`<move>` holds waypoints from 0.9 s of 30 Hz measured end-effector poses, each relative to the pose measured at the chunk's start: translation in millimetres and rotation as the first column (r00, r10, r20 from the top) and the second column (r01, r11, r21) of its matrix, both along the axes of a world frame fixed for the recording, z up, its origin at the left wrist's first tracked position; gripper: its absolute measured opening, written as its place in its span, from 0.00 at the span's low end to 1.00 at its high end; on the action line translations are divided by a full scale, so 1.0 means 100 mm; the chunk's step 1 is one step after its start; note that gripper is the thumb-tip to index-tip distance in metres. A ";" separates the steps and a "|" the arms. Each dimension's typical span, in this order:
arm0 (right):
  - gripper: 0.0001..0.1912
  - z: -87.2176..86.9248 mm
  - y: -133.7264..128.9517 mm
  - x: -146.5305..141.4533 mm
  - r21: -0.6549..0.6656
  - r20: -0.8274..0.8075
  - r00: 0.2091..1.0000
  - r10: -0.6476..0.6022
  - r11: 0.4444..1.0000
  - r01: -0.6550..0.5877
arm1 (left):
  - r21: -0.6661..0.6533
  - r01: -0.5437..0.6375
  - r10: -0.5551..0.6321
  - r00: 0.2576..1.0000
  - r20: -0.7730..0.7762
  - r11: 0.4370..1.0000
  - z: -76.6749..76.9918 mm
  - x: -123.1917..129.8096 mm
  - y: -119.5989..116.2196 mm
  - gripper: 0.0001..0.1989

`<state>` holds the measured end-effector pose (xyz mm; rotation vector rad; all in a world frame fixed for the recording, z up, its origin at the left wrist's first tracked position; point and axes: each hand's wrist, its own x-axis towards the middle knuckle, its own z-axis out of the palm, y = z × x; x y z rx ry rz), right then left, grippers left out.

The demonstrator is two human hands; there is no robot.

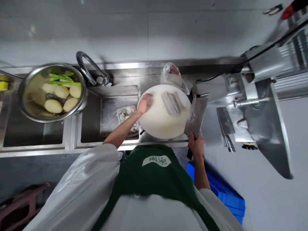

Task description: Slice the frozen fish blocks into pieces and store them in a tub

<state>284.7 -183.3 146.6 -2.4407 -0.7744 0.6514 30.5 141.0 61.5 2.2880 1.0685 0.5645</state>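
Observation:
My right hand is wrapped round the handle of a wide-bladed cleaver, its blade beside the board's right edge. Over the left part of the round white cutting board is my left hand, slightly smeared; its fingers look loosely bent, and nothing shows in them. To the right of that hand, apart from it, pale greyish strips of what looks like fish or meat lie side by side on the board.
Left of the board, a sink holds a plastic tub of pale pieces. A steel bowl contains peeled potatoes and green stalks. A faucet, plastic bag, second cleaver, slicing machine and blue crate stand around.

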 end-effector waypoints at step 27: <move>0.26 0.06 -1.52 -0.39 0.103 0.007 0.978 -0.211 0.972 0.209 | -0.199 0.529 -0.495 0.505 -0.707 0.825 0.56 1.33 0.45 0.34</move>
